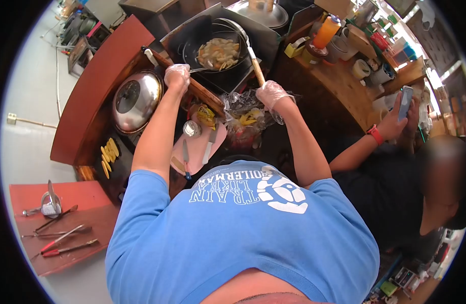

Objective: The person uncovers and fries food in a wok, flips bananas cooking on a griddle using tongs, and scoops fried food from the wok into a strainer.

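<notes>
A dark wok with pale and orange pieces of food in it stands at the top centre. My right hand, in a clear plastic glove, is closed round the wooden handle of a skimmer whose metal head reaches the wok's right side. At the wok's left, my gloved left hand is closed by a thin metal handle that runs to the food; its grip is hidden in the fingers. Below the hands, a pink cutting board bears knives, a metal can and a yellow packet.
A domed steel lid lies at the left, above yellow slices. Tongs rest on a red surface at the lower left. At the right, a person with a red wristband holds a phone. An orange bottle stands on the wooden counter.
</notes>
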Motion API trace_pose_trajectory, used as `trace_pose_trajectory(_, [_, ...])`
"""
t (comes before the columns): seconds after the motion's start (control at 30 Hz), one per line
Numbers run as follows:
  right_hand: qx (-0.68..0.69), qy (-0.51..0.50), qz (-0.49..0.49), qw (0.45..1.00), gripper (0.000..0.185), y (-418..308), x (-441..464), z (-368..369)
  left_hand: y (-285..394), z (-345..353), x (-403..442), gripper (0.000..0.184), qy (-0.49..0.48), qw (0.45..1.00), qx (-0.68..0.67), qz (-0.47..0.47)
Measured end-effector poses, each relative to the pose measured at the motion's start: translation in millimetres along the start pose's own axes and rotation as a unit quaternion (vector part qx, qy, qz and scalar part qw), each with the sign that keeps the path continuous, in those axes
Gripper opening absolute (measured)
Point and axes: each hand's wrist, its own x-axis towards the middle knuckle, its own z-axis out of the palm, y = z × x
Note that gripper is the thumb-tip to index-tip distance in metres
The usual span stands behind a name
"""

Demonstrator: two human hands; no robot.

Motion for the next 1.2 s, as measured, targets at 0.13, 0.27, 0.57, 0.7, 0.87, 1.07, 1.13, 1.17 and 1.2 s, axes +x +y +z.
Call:
trace_pose_trajectory(0.13, [0.130, 0.036, 0.032, 0.990, 0.033, 0, -6, -4, 1, 7, -25, 0.013, 0.087, 0.996, 0.024, 0.021])
trace_pose_trajectory(0.27, [0.208, 0.031, 0.041, 0.977, 0.023, 5, -6, -10, -8, -7, -21, 0.009, 0.073, 0.996, 0.024, 0.033])
trace_pose_trajectory(0.57, [0.291, 0.021, 0.011, 0.956, 0.020, 12, -2, -14, 3, 12, -42, 0.025, 0.157, 0.983, 0.033, 0.085])
trace_pose_trajectory(0.7, [0.338, 0.001, 0.004, 0.941, 0.014, 12, -3, -14, 8, 4, -43, 0.025, 0.154, 0.981, 0.026, 0.112])
trace_pose_trajectory(0.87, [0.390, -0.039, 0.012, 0.920, 0.014, 11, 3, -16, 19, 11, -34, 0.028, 0.173, 0.979, 0.022, 0.109])
trace_pose_trajectory(1.07, [0.539, -0.113, 0.012, 0.835, 0.010, 10, 12, -13, 21, 29, -43, 0.023, 0.089, 0.743, 0.453, 0.484])
trace_pose_trajectory(1.13, [0.547, -0.124, 0.000, 0.828, 0.009, 9, 13, -12, 26, 27, -43, 0.023, 0.035, 0.634, 0.526, 0.565])
trace_pose_trajectory(1.17, [0.557, -0.123, 0.004, 0.821, 0.009, 8, 11, -13, 31, 28, -48, 0.022, 0.043, 0.636, 0.555, 0.535])
trace_pose_trajectory(1.2, [0.560, -0.122, 0.005, 0.820, 0.009, 7, 11, -12, 33, 30, -52, 0.021, 0.051, 0.635, 0.584, 0.503])
